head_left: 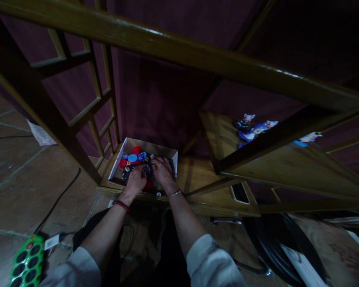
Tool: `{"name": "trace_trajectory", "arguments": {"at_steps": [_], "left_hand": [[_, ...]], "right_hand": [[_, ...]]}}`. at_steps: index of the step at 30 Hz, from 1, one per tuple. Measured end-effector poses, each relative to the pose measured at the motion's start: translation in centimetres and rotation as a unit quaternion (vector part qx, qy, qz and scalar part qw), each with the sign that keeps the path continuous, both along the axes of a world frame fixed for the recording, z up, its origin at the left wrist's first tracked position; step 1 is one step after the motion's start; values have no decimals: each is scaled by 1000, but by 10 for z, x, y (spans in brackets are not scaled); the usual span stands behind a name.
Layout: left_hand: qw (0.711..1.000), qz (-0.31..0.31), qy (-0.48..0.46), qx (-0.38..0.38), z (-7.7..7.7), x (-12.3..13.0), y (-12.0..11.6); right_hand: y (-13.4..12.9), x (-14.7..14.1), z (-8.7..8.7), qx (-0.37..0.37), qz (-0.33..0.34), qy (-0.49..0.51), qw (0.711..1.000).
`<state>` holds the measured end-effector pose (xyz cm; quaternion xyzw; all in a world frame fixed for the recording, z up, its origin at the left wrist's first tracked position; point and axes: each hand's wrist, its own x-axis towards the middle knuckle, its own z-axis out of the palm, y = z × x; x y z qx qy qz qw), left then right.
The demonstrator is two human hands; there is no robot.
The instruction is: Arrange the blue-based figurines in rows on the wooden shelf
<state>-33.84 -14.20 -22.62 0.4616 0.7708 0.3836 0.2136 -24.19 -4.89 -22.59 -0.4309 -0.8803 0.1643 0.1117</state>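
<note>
A shallow open cardboard box [122, 153] with white inner walls stands on the wooden shelf. It holds a jumble of small figurines [133, 158] in red, blue and black. My left hand [137, 178], with a red bead bracelet at the wrist, reaches into the front of the box. Its fingers are curled among the figurines, and what they grip is hidden. My right hand [164, 171], wearing a thin silvery bracelet, lies over the right part of the pile. Its fingers are stretched out and touch dark figurines.
Wooden rails and a lattice [92, 87] frame the shelf [194, 175]. Several figurines [254, 129] stand on a higher shelf to the right. A phone [239, 193] lies on the lower shelf. A green power strip [28, 259] and cables are on the tiled floor.
</note>
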Motion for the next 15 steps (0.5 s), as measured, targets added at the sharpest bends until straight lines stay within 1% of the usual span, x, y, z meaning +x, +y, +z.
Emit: {"name": "trace_trajectory", "arguments": {"at_steps": [9, 15], "left_hand": [[1000, -7, 8, 14, -3, -2, 0], [1000, -20, -2, 14, 0, 0, 0]], "right_hand": [[-6, -7, 7, 4, -28, -40, 999], [-6, -8, 7, 27, -19, -33, 999]]}}
